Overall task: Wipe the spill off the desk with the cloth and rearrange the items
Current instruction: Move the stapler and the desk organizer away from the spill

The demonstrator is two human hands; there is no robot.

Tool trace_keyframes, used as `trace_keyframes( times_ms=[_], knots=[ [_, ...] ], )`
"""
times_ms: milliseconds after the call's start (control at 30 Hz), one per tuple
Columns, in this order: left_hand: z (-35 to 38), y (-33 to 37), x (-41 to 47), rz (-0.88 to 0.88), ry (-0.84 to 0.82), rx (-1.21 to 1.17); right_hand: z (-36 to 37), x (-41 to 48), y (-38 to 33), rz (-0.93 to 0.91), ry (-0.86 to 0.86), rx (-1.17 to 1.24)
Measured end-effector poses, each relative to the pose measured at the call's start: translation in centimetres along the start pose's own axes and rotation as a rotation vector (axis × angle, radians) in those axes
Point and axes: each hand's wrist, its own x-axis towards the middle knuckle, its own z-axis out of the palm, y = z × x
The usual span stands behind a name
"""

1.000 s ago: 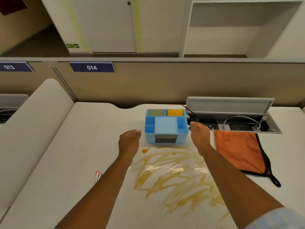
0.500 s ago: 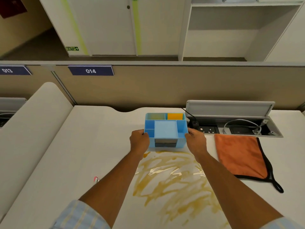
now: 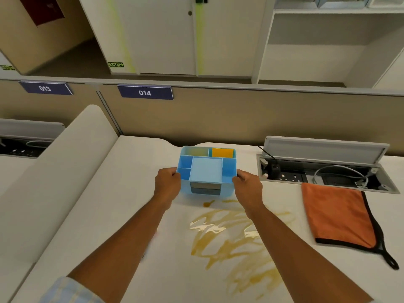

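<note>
Hands gripping blue organizer, spill, orange cloth beside

The desk top looks smooth, matt and off-white. On it, the blue organiser seems to be smooth plastic with a slight sheen. Just in front of the organiser the amber spill lies wet and glossy. Right of the spill, the orange cloth looks soft and napped, probably microfibre, with black edging.

Single head-worn view, looking forward and down, close over the white desk surface toward the beige partition.
</note>
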Motion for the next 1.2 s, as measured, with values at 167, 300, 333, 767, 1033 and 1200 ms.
trace_keyframes(
  times_ms=[167,300,333,767,1033,1200],
  knots=[
    [-6.1,-2.1,0.9,0.002,0.088,-0.01,5.5,-2.9,-2.5,-0.025,-0.053,0.04],
    [-10.3,-3.8,1.4,-0.043,0.168,-0.012,9.7,-4.5,-4.5,-0.038,-0.089,0.01],
    [-11.1,-4.2,1.5,-0.05,0.181,-0.011,10.5,-4.7,-4.8,-0.036,-0.099,0.007],
    [-16.6,-9.5,1.3,-0.134,0.222,-0.029,16.8,-8.7,-5.7,-0.033,-0.205,-0.023],
    [-17.1,-10.7,1.3,-0.151,0.248,-0.064,17.5,-9.2,-6.1,-0.037,-0.219,-0.033],
    [-17.0,-10.7,1.3,-0.138,0.255,-0.083,17.7,-9.0,-6.2,-0.027,-0.218,-0.05]
  ],
)
